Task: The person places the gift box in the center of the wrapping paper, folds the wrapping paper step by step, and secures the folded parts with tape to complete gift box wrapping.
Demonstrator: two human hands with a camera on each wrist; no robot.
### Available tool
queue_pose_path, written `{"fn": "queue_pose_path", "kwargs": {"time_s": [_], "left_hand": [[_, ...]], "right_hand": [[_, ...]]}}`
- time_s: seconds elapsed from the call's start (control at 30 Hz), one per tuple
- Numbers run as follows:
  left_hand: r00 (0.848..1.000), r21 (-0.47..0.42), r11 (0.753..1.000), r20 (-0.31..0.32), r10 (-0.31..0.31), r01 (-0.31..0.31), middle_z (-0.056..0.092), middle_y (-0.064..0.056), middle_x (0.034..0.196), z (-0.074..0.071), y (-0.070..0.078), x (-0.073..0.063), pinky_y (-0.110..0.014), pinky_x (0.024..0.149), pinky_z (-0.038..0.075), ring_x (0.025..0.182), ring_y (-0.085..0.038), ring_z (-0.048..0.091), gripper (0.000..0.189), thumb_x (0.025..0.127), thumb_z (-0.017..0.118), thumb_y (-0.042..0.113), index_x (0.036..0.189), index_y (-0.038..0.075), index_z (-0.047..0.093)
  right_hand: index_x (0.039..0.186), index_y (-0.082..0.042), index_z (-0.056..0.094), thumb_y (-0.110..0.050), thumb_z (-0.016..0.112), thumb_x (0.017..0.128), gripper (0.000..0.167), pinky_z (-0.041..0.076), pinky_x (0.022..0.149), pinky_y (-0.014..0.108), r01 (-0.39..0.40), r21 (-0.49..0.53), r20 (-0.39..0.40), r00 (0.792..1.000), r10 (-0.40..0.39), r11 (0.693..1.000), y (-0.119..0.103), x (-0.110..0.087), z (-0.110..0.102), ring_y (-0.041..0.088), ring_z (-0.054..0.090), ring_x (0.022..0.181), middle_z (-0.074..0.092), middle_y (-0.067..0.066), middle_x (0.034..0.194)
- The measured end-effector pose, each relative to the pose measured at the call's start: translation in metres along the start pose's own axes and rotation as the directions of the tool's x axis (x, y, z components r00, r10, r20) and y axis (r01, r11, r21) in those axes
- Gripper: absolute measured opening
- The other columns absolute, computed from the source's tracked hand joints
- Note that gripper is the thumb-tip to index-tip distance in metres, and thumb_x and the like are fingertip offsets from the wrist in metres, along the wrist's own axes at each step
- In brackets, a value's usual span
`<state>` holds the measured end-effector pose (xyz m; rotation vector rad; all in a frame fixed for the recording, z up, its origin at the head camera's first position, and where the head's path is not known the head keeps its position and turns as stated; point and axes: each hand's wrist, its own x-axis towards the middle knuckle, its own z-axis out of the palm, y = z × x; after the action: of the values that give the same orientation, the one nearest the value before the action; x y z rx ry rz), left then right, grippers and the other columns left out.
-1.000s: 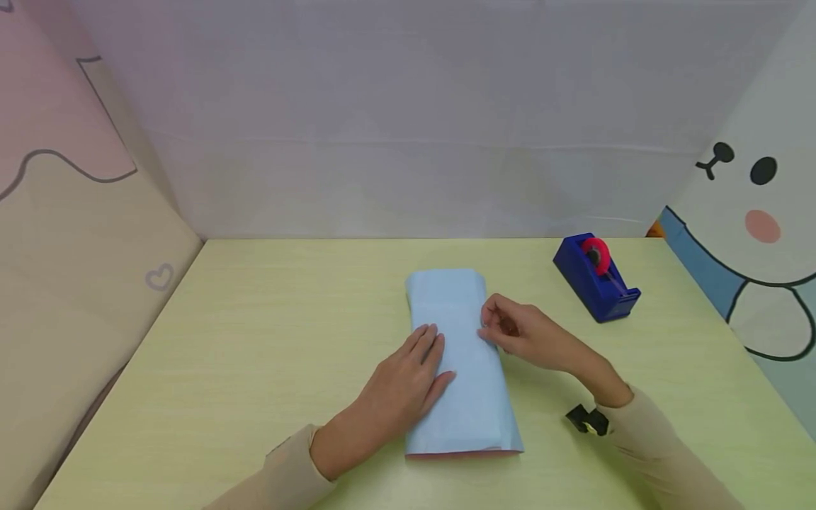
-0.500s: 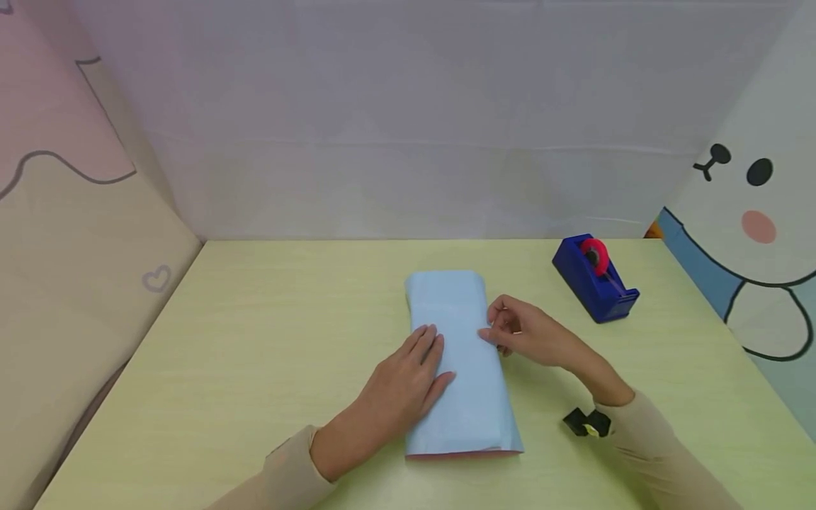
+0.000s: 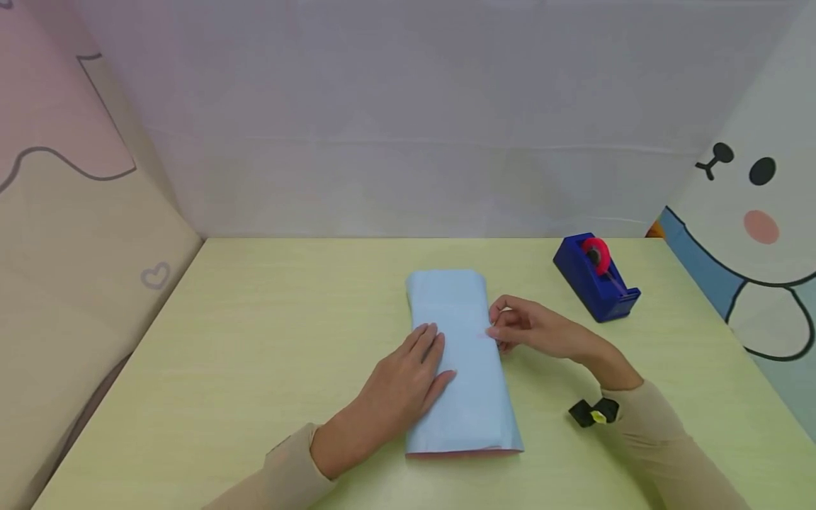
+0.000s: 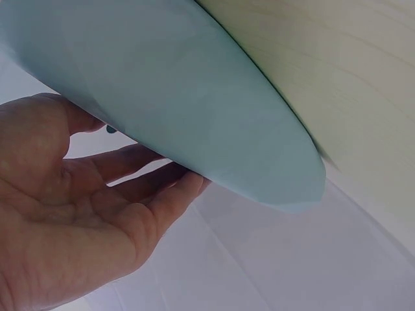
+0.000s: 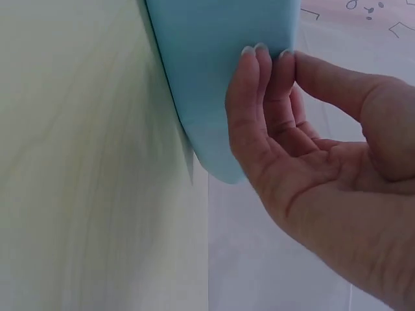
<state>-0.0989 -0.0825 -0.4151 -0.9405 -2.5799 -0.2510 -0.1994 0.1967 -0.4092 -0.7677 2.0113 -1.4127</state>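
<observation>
A light blue folded paper packet (image 3: 455,397), pinkish inside its near end, lies lengthwise on the table. My left hand (image 3: 398,382) rests flat on its left half; in the left wrist view that hand's fingers (image 4: 178,194) lie over the packet's upper edge. At the right edge, my right hand (image 3: 535,329) has its thumb near the top corner. The right wrist view shows its bent fingers (image 5: 243,97) touching the packet's side, thumb tip at the upper edge. Whether a small piece of tape lies under them I cannot tell.
A blue tape dispenser (image 3: 596,280) with a red-cored roll stands at the back right. The pale wooden table (image 3: 255,319) meets a white cloth wall (image 3: 408,142) behind. Printed cloths hang left and right. A small black device (image 3: 593,412) sits by the right sleeve.
My right hand has slid slightly right, its thumb moving from the packet's top face to its right edge. The left hand and packet have stayed put.
</observation>
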Motion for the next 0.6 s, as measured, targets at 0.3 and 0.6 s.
{"fn": "queue_pose_path", "kwargs": {"time_s": [0.3,0.6], "left_hand": [[1.000,-0.004,1.000,0.006,-0.004,0.004,0.062,-0.023,0.135,0.000,0.000,0.000,-0.034,0.100,0.052,0.131,-0.033,0.057,0.052,0.100,0.068,0.035,0.131,-0.006,0.064],[1.000,-0.011,1.000,-0.011,-0.004,0.003,0.063,-0.023,0.134,0.000,0.000,0.000,-0.034,0.100,0.053,0.130,-0.034,0.057,0.051,0.099,0.069,0.034,0.130,-0.007,0.064]], "right_hand": [[0.119,0.005,0.043,-0.009,0.055,0.106,0.022,0.060,0.086,0.044,0.022,0.063,0.034,0.999,-0.025,0.998,0.004,0.000,-0.003,0.036,0.068,0.089,0.067,0.016,0.100],[0.118,0.005,0.042,-0.004,0.054,0.106,0.019,0.061,0.081,0.047,0.093,0.074,0.047,0.994,-0.096,0.993,0.012,0.001,-0.004,0.035,0.069,0.085,0.064,0.015,0.097]]}}
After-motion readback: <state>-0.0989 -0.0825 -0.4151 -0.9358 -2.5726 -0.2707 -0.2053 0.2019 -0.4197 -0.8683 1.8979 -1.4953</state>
